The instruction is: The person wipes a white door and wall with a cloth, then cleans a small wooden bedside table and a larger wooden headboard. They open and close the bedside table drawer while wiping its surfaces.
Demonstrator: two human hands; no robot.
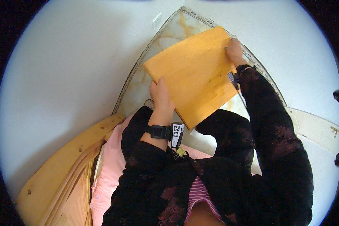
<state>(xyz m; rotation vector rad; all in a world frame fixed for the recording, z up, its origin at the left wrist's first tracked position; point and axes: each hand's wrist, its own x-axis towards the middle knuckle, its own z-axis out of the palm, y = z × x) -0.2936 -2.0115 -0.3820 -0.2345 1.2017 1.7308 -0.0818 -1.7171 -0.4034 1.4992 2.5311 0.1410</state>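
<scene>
A flat rectangular wooden board, orange-yellow with a darker patch near its lower right, is held up tilted before me. My left hand grips its left edge, the thumb on the face and the other fingers hidden behind. At the upper right edge, my right hand holds the board, its fingers partly out of sight. Both wrists carry strapped-on devices. The board's lower corner hangs above the gap between my black-clad knees.
Walls meet in a corner beyond the board, over a marbled floor with a patterned border. A wooden headboard or bed panel and pink fabric lie at left. A white wall socket or switch plate is at the top; a pale panel stands right.
</scene>
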